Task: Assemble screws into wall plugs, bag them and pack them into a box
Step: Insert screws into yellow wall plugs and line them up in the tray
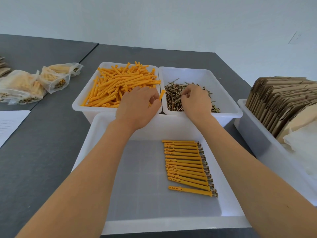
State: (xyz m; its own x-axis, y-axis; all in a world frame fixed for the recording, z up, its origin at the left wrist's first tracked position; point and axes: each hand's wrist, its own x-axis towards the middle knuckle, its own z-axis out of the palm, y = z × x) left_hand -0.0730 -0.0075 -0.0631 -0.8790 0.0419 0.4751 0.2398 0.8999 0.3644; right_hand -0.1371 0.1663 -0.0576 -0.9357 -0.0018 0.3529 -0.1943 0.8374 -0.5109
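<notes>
Orange-yellow wall plugs heaped in a white tub. Brassy, dull-gold screws in a second white tub. More orange-yellow assembled plugs with dark slot markings and brass heads in a translucent white tray. Brown cardboard sheets. Clear, hazy bags showing pale yellow. White lined paper. Dark grey surface. Pale blue-white wall.

Readable text: I find none | white sheet of paper at left edge of grey surface: faint printed lines, too blurred for me to read | clear plastic bags, white plastic bins, brown cardboard stack: no legible labels.
</notes>
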